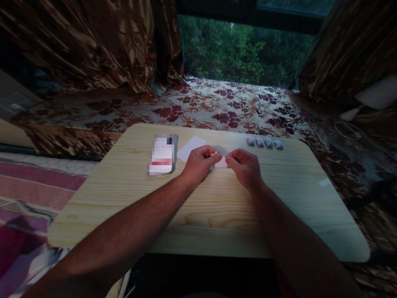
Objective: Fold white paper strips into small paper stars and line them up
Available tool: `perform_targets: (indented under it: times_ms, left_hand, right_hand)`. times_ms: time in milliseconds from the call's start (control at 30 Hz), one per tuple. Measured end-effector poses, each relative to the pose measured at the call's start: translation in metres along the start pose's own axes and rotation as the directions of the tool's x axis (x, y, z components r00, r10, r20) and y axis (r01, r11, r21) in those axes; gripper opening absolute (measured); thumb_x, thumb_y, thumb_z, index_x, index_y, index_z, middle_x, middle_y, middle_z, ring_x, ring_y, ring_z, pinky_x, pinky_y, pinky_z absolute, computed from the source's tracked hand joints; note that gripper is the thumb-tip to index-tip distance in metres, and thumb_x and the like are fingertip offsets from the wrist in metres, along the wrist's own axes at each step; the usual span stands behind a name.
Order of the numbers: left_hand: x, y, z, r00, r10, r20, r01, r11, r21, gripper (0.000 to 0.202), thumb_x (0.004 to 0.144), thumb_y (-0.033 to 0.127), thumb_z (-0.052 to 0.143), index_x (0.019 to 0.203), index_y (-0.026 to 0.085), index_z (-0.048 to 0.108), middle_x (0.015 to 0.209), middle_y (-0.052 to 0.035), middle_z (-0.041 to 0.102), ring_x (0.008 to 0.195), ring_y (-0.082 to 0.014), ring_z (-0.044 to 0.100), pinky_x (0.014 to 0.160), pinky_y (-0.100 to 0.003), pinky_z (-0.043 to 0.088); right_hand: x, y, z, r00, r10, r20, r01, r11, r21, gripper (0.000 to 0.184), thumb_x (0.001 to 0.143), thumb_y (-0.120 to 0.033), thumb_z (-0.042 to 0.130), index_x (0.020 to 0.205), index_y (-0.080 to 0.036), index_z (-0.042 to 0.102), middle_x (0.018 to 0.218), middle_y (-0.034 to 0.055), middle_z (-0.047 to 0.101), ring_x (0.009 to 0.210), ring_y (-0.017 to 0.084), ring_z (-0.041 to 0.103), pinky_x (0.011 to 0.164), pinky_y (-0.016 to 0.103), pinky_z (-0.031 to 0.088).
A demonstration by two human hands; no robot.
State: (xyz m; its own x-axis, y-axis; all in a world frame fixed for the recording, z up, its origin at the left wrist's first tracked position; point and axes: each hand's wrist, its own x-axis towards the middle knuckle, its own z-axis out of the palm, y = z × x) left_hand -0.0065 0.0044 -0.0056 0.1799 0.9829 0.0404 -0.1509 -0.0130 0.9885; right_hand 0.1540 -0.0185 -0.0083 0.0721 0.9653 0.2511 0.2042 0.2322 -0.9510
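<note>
Between my two hands is a small piece of white paper, held a little above the wooden table. My left hand pinches its left side between thumb and fingers. On the other side my right hand grips the paper's right edge, also with thumb and fingers closed. Part of the paper is hidden behind the fingertips. A flat white sheet of paper lies on the table just beyond my left hand. Several small folded paper pieces stand in a row at the back right.
A blurred-out, phone-like object lies left of my hands. Beyond the table's back edge is a flower-patterned ledge cover below a window. A white lamp with a cable is at the far right. Brown curtains hang on both sides.
</note>
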Motion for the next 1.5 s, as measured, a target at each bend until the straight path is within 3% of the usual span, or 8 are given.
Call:
perform_targets:
  times_ms: [300, 733, 900, 967, 1100, 1233, 1367, 1500]
  left_hand:
    - [-0.003, 0.004, 0.002, 1.000, 0.008, 0.012, -0.008, 1.000, 0.027, 0.019, 0.066, 0.030, 0.078, 0.068, 0.016, 0.065, 0.063, 0.0023, 0.061, 0.058, -0.0094, 0.050, 0.059, -0.024, 0.038]
    - [-0.001, 0.003, 0.001, 1.000, 0.003, 0.022, -0.003, 1.000, -0.025, 0.018, 0.065, 0.027, 0.079, 0.068, 0.015, 0.066, 0.064, 0.0014, 0.062, 0.059, -0.0089, 0.052, 0.059, -0.023, 0.040]
    - [-0.001, -0.002, 0.004, 0.993, -0.031, 0.110, 0.043, 0.993, -0.108, 0.038, 0.064, 0.028, 0.082, 0.096, 0.017, 0.066, 0.075, 0.0008, 0.066, 0.063, -0.0097, 0.058, 0.062, -0.024, 0.045]
    - [0.000, -0.004, 0.004, 0.992, -0.034, 0.122, 0.048, 0.992, -0.115, 0.044, 0.062, 0.026, 0.083, 0.100, 0.018, 0.063, 0.077, 0.0014, 0.066, 0.063, -0.0092, 0.058, 0.061, -0.023, 0.045]
    - [0.003, -0.008, 0.003, 0.998, -0.035, 0.050, 0.038, 0.998, -0.052, 0.031, 0.062, 0.026, 0.081, 0.082, 0.016, 0.060, 0.067, 0.0029, 0.063, 0.057, -0.0089, 0.057, 0.058, -0.022, 0.043]
    - [0.004, -0.007, 0.000, 0.999, -0.001, -0.039, 0.002, 1.000, 0.025, 0.026, 0.064, 0.023, 0.078, 0.084, 0.016, 0.062, 0.063, 0.0037, 0.062, 0.056, -0.0094, 0.056, 0.057, -0.022, 0.041]
    - [0.003, -0.004, -0.001, 1.000, 0.024, 0.013, -0.025, 0.990, 0.138, 0.022, 0.068, 0.024, 0.074, 0.087, 0.015, 0.067, 0.067, 0.0019, 0.063, 0.057, -0.0089, 0.054, 0.055, -0.022, 0.039]
    - [-0.001, -0.004, 0.002, 0.991, 0.089, 0.103, -0.109, 0.972, 0.209, 0.028, 0.071, 0.022, 0.072, 0.097, 0.016, 0.067, 0.062, 0.0052, 0.056, 0.052, -0.0066, 0.046, 0.051, -0.020, 0.034]
  right_hand:
    - [-0.002, 0.001, 0.000, 0.998, -0.025, 0.050, 0.029, 0.997, -0.078, 0.014, 0.076, -0.029, 0.067, 0.069, -0.018, 0.064, 0.058, -0.0023, 0.057, 0.052, 0.010, 0.046, 0.050, 0.024, 0.034]
    - [-0.003, -0.004, -0.001, 0.998, -0.033, 0.051, 0.034, 0.999, -0.033, 0.013, 0.076, -0.027, 0.067, 0.068, -0.018, 0.064, 0.057, -0.0025, 0.056, 0.052, 0.010, 0.045, 0.050, 0.025, 0.034]
    - [0.002, -0.001, -0.002, 1.000, 0.022, -0.008, -0.022, 0.997, 0.068, 0.012, 0.076, -0.026, 0.067, 0.069, -0.018, 0.064, 0.058, -0.0025, 0.058, 0.053, 0.011, 0.050, 0.052, 0.025, 0.039]
    - [0.004, -0.001, -0.002, 0.999, 0.024, -0.031, -0.021, 0.995, 0.100, 0.011, 0.077, -0.026, 0.067, 0.070, -0.018, 0.063, 0.059, -0.0023, 0.060, 0.053, 0.011, 0.052, 0.054, 0.026, 0.041]
    - [0.004, -0.001, -0.002, 0.998, 0.049, -0.025, -0.047, 0.993, 0.105, 0.011, 0.076, -0.027, 0.067, 0.070, -0.018, 0.062, 0.059, -0.0026, 0.060, 0.053, 0.011, 0.054, 0.054, 0.026, 0.042]
    - [0.004, 0.000, 0.000, 0.996, 0.088, 0.031, -0.090, 0.993, 0.071, 0.009, 0.073, -0.025, 0.069, 0.073, -0.018, 0.063, 0.057, -0.0032, 0.059, 0.054, 0.012, 0.054, 0.054, 0.025, 0.042]
    - [0.004, 0.003, 0.001, 0.996, 0.089, 0.016, -0.090, 0.992, 0.091, 0.017, 0.072, -0.028, 0.071, 0.084, -0.018, 0.066, 0.072, -0.0004, 0.066, 0.062, 0.013, 0.059, 0.059, 0.027, 0.047]
    - [0.004, 0.005, 0.000, 0.998, 0.057, 0.032, -0.061, 0.989, 0.136, 0.021, 0.072, -0.028, 0.072, 0.090, -0.019, 0.067, 0.079, 0.0007, 0.070, 0.067, 0.014, 0.062, 0.062, 0.027, 0.048]
